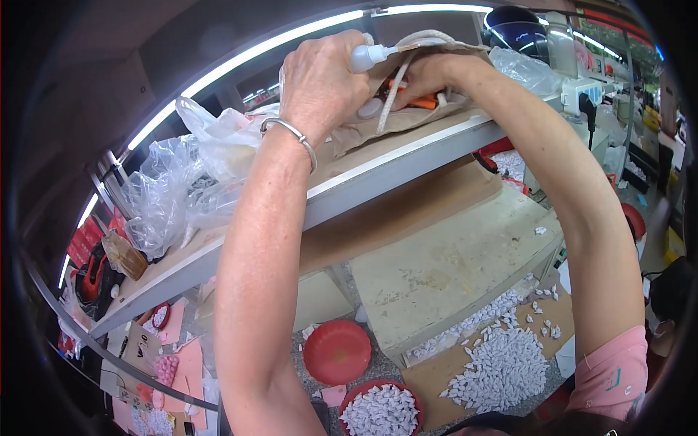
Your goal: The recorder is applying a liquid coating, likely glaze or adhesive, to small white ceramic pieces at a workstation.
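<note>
My left hand (pixel 325 81) is raised over the shelf, its fingers closed round a small white squeeze bottle (pixel 371 56) whose thin nozzle points right. Next to it on the shelf is a brown bag (pixel 356 138) with white rope handles (pixel 393 93). Into the mouth of this bag reaches my right hand (pixel 427 78). Orange items (pixel 424 102) and a round whitish lid (pixel 371 109) show inside, close to my right fingers. The bag and its contents hide most of those fingertips, so their grip is unclear.
Clear plastic bags (pixel 163 192) lie on the shelf (pixel 407 156) to the left. A dark helmet (pixel 518 33) and a white socket box (pixel 582 93) stand right. Below are a red bowl (pixel 337 352), another bowl heaped with small white pieces (pixel 382 413), and a loose pile (pixel 502 369).
</note>
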Demonstrator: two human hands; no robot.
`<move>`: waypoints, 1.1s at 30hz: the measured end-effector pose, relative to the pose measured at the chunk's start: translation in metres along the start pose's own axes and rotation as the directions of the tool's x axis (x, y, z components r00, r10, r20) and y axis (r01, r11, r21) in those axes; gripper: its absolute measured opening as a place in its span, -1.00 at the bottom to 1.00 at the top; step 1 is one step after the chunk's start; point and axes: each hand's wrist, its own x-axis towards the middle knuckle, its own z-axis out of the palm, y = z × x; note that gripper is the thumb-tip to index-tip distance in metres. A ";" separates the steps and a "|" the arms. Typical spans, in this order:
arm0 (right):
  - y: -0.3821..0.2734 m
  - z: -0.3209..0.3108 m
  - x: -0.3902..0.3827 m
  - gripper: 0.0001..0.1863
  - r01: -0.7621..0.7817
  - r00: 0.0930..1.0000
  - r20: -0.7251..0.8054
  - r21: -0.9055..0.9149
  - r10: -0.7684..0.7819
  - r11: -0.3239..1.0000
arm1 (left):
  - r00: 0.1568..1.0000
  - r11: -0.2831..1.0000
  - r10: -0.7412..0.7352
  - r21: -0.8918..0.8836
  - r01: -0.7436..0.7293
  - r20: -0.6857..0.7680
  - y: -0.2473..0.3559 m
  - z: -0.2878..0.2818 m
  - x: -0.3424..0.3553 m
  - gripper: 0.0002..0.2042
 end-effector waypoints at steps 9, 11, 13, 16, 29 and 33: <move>0.020 0.003 -0.046 -0.20 0.156 0.971 -0.168 -0.104 -0.172 0.982 | 0.965 0.999 -0.044 -0.016 0.050 0.258 0.005 -0.014 -0.008 -0.88; 0.017 0.014 -0.041 -0.25 0.100 0.978 -0.169 -0.117 -0.119 0.988 | 0.927 0.988 -0.107 -0.069 0.141 0.358 0.007 -0.008 -0.015 -0.78; 0.007 0.015 -0.049 -0.35 -0.011 0.979 -0.205 -0.145 -0.020 0.989 | 0.918 0.984 -0.113 -0.084 0.156 0.380 0.011 -0.015 -0.021 -0.79; 0.023 0.028 -0.050 -0.53 0.105 0.894 -0.426 -0.096 -0.136 0.990 | 0.935 0.969 -0.115 -0.169 0.180 0.337 0.023 -0.037 -0.027 -0.82; -0.011 0.194 -0.361 -0.83 0.398 0.887 -0.430 0.523 -0.169 0.754 | 0.738 0.147 -0.626 -0.892 0.426 0.250 0.203 -0.102 -0.296 -0.44; -0.022 0.299 -0.448 -0.52 0.246 0.969 -0.225 0.848 -0.100 0.469 | 0.483 -0.231 -0.561 -0.688 0.688 0.672 0.294 -0.091 -0.398 -0.26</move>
